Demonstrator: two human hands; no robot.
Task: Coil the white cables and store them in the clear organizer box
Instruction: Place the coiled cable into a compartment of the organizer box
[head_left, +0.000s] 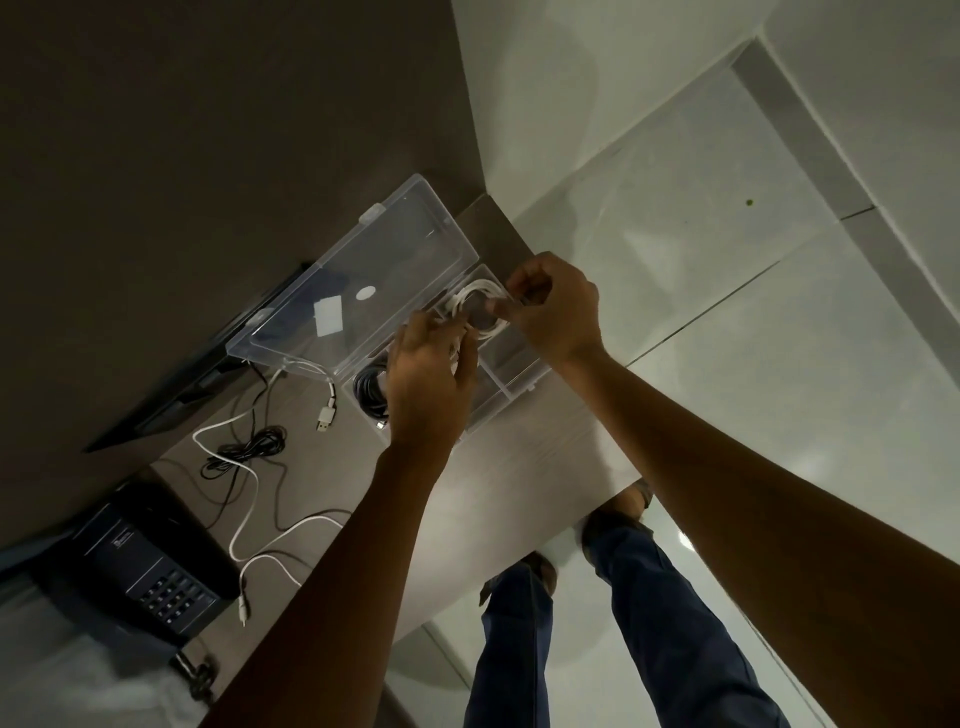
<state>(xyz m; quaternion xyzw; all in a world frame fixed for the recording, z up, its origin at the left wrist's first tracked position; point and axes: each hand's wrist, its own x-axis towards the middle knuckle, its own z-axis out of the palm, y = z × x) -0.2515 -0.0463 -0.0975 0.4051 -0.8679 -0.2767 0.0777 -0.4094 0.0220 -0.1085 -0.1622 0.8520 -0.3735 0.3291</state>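
The clear organizer box (511, 382) sits on the desk near its far right corner, its lid (363, 275) swung open to the left. A coiled white cable (480, 306) lies over a far compartment. My right hand (553, 304) pinches the coil's right side. My left hand (431, 382) holds its near-left side and covers the middle of the box. A coiled black cable (370, 396) fills the near-left compartment. A loose white cable (249, 483) with a USB plug (325, 417) snakes across the desk to the left.
A dark desk phone (140, 558) stands at the near left. A loose black cable (249, 449) lies tangled beside the white one. A dark monitor edge (176, 400) leans at the wall. The desk's right edge (597, 452) drops to a tiled floor; my legs show below.
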